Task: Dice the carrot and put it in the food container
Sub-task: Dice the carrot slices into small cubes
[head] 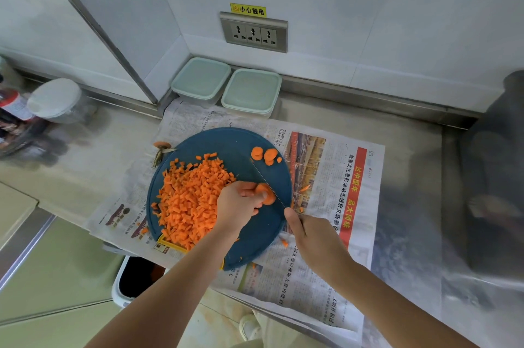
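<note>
Our left hand is on the blue cutting board, near its right side, and its fingers curl round a short carrot piece to hold it down; our right hand is just off the board's near right edge and grips the handle of the knife; the thin blade lies across the board, right against the cut end of the carrot piece; a big heap of diced carrot fills the left half of the board; a few round carrot slices lie at the board's far right edge; behind the board, by the wall, stand the left food container and the right food container, side by side, both with pale green lids on; the board sits on a newspaper; a carrot top lies just beside the board's far left edge; a few tiny carrot bits lie on the paper by the board's right edge.
</note>
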The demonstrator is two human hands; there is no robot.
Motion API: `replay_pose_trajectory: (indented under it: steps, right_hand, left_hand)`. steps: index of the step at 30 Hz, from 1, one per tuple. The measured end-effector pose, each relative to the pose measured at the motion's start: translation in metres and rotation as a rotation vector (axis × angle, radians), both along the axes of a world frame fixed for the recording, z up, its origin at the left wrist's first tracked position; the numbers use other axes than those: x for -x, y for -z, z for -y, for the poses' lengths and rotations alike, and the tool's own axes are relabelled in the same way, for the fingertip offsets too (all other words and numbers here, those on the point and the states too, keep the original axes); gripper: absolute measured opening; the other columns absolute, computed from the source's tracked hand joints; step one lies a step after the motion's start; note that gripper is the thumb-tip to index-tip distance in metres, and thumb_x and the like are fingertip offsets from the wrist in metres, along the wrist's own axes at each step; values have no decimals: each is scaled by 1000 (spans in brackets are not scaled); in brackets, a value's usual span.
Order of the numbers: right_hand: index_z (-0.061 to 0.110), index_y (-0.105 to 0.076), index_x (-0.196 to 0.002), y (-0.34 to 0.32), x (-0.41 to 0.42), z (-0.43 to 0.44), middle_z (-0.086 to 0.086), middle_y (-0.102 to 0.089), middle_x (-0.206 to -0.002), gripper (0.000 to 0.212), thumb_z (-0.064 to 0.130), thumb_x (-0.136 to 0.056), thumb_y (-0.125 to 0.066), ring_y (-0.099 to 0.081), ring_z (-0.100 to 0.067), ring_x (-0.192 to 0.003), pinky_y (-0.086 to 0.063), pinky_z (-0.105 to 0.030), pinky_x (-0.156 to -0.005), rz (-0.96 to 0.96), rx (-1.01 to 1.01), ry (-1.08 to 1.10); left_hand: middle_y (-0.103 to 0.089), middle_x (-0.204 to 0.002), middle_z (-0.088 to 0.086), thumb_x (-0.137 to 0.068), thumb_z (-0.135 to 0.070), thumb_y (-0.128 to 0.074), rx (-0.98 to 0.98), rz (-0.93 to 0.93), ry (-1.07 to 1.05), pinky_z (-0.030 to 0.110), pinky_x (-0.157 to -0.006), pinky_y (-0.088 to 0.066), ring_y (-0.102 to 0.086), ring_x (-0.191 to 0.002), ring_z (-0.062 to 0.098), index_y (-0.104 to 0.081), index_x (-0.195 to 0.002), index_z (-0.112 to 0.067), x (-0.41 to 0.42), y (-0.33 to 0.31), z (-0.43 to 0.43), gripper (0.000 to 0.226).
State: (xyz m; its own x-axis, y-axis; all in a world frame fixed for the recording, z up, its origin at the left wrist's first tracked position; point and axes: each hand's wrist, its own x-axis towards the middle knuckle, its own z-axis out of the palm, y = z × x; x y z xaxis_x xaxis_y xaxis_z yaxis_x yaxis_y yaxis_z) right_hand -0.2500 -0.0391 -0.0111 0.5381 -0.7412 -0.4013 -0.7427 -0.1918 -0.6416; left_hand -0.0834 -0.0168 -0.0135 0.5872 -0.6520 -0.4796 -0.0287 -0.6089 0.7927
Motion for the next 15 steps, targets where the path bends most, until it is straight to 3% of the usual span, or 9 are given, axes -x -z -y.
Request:
replay_pose_trajectory:
  steps: [6, 10, 15]
  right_hand:
    - [20, -47, -69, 2, 3, -8, 1, -53, -62, 67, 66, -83, -1, -56, -14, -59, -51, -31, -60, -43, 124, -51]
    - [18, -56, -83, 7, 2, -8, 1, -57, -66, 83, 69, -76, 9, -58, -14, -62, -52, -29, -60, -76, 198, -92]
    - [20, -50, -74, 5, 1, -4, 4, -48, -60, 72, 65, -82, 6, -52, -12, -56, -42, -24, -53, -85, 212, -144]
  left_hand:
    - [-74, -82, 6, -80, -19, -76, -17, -48, 16, 32, -75, -59, -69, -83, 16, -74, -92, -10, -2, 2, 1, 15]
    - [-74, -74, 2, -82, -6, -71, -36, -81, 23, 33, -75, -59, -70, -83, 18, -74, -84, -12, -4, 1, 4, 7]
    - [-72, -70, 0, -81, 5, -68, -45, -141, -6, 24, -67, -58, -69, -76, 16, -70, -79, -10, -6, -4, 6, 15]
